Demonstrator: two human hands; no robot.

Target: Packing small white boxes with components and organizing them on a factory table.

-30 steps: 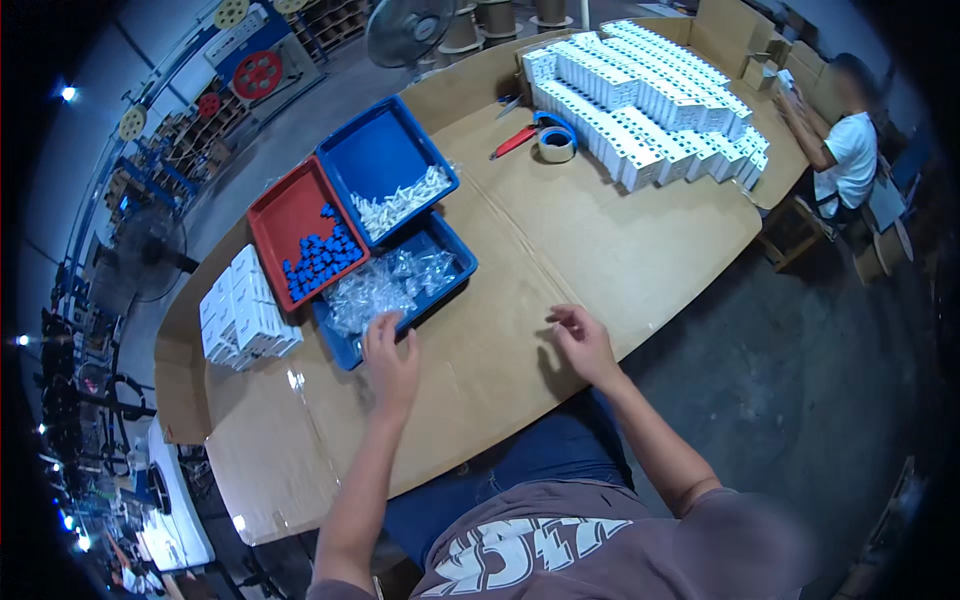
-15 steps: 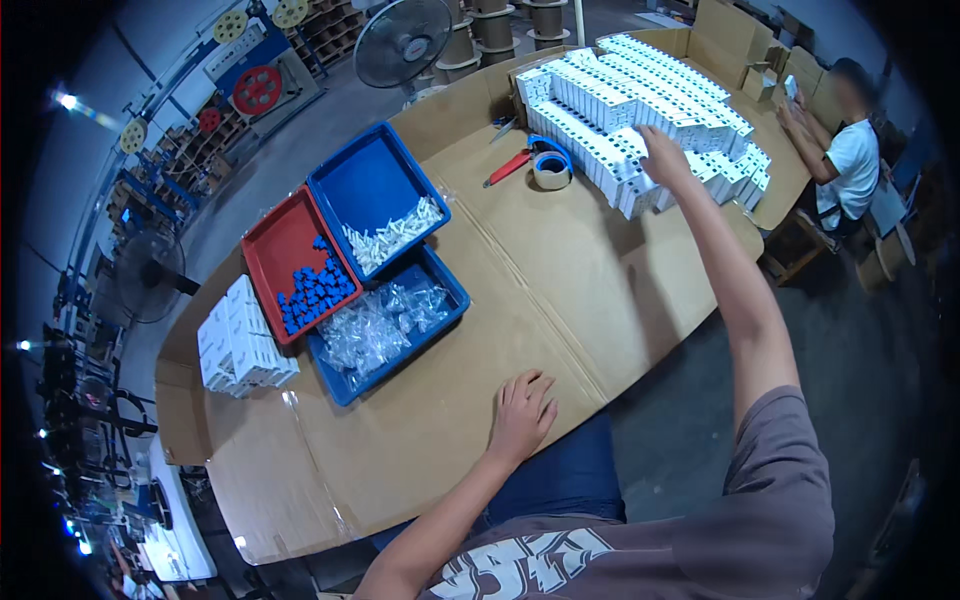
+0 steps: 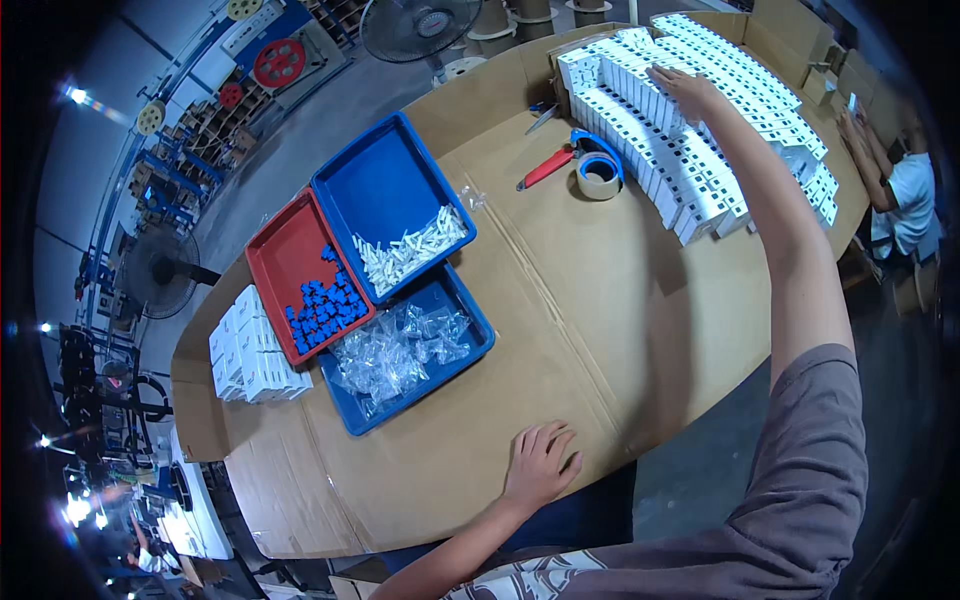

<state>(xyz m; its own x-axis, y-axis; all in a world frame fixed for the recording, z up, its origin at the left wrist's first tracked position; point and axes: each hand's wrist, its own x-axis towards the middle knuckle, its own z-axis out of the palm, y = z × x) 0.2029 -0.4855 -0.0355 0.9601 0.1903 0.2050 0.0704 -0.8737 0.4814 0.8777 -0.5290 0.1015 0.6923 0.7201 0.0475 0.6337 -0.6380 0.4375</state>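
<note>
My right hand [image 3: 686,95] reaches to the far right of the table, its fingers stretched out over the upper layer of tightly packed rows of white box-shaped pieces [image 3: 640,140]. Dark square marks dot the tops of these rows. The fingers appear to rest on the pieces; whether they touch every one below is hidden. Close to the table's front edge, my left hand [image 3: 541,466] lies palm down on the cardboard tabletop [image 3: 480,400], fingers slightly spread, with nothing in it.
A tape dispenser [image 3: 598,172] with a red handle sits left of the rows. Further left are a blue tray [image 3: 375,165] of white pieces, a red tray [image 3: 280,240] of blue pieces and another blue tray [image 3: 465,350] with clear bags. White pieces [image 3: 250,350] are stacked beside them. A co-worker [image 3: 908,190] sits at right.
My right hand has moved farther away, from the near part of the white rows to their upper layer, and its fingers have stretched out. My left hand stays on the cardboard. The view has shifted.
</note>
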